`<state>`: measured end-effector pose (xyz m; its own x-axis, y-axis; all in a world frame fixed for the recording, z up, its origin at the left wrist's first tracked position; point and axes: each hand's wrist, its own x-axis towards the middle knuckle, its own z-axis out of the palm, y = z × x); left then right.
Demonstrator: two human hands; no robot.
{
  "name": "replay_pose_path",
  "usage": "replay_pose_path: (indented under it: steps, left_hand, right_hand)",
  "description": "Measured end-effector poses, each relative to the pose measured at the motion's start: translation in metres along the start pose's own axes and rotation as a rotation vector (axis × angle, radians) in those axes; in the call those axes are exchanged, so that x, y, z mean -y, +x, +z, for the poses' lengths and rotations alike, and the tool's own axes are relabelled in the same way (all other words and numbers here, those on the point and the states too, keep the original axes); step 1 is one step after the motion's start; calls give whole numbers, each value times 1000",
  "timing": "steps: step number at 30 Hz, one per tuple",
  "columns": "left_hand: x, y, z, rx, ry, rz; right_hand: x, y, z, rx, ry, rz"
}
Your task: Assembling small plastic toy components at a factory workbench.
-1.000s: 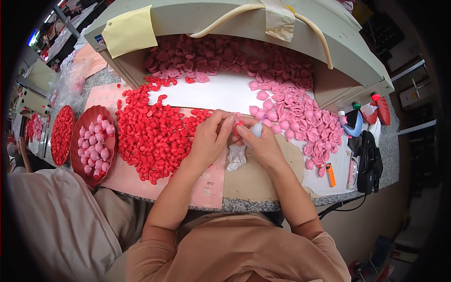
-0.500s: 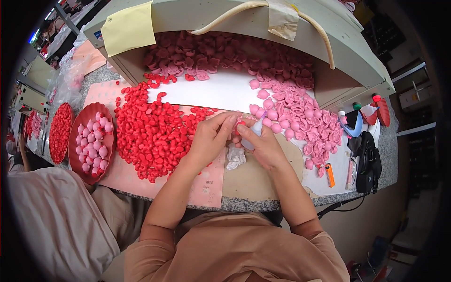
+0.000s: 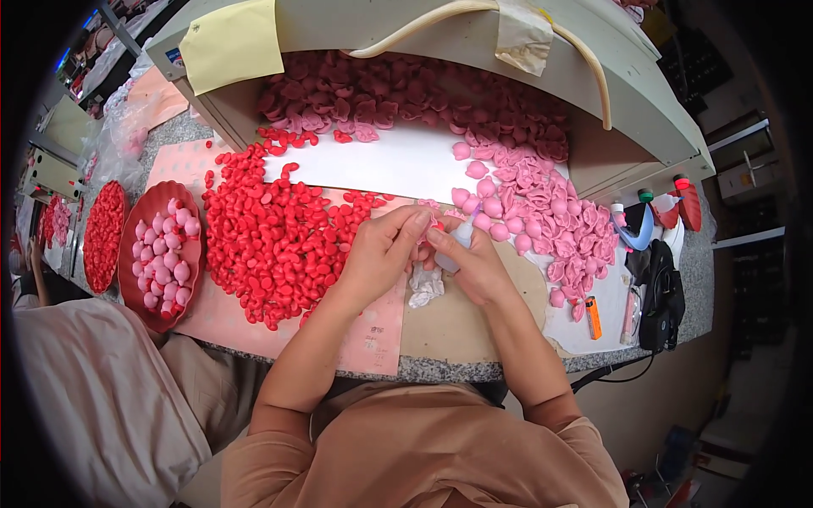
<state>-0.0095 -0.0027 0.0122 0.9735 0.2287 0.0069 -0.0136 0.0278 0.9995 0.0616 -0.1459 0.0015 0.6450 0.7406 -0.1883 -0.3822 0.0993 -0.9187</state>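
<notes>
My left hand [image 3: 383, 247] is closed, with thumb and fingertips pinching a small pink-and-red plastic piece [image 3: 435, 223]. Against it my right hand [image 3: 483, 267] is closed around a small translucent squeeze bottle [image 3: 462, 233], whose thin purple nozzle tilts up and away. The right thumb and finger also meet the small piece, so most of it is hidden. Left of my hands spreads a heap of glossy red plastic parts [image 3: 271, 233]. On the right lies a pile of pink shells and round pink pieces [image 3: 584, 237]. Below my fingers is a crumpled white tissue [image 3: 425, 288].
A grey hood [image 3: 627, 110] arches over more pink parts. At left stand a red scalloped tray [image 3: 196, 258] of pink pieces and another tray of red parts [image 3: 105, 237]. An orange lighter [image 3: 594, 318] and black pouch [image 3: 664, 296] lie right. Someone sits beside me at left.
The view has shifted slightly. My hands stay together at the small piece, with only a slight change in the fingers; both keep their hold.
</notes>
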Motion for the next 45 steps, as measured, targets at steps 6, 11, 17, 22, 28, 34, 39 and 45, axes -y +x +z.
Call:
replay_pose_path:
  steps: [6,11,17,22,28,34,39,45]
  left_hand:
    - [-11,0,4,33,-86,31]
    - [-8,-2,5,34,27,78]
    - [-5,-3,4,-8,36,99]
    - [0,3,10,24,-161,-31]
    - [-4,0,0,-38,-115,-52]
    - [-10,3,11,94,-78,95]
    - [-6,-6,7,63,-144,66]
    - [-4,-6,8,43,-171,140]
  right_hand:
    - [1,0,-3,-3,-24,-66]
    - [-4,-1,-5,6,-98,-118]
    - [-3,-3,5,-23,14,-98]
    - [0,-4,3,-75,-12,-123]
    - [-13,8,1,-102,-171,-28]
    - [17,-9,-3,-150,-44,20]
    - [4,-4,-2,-97,-107,-19]
    - [-2,-4,1,-118,-31,-73]
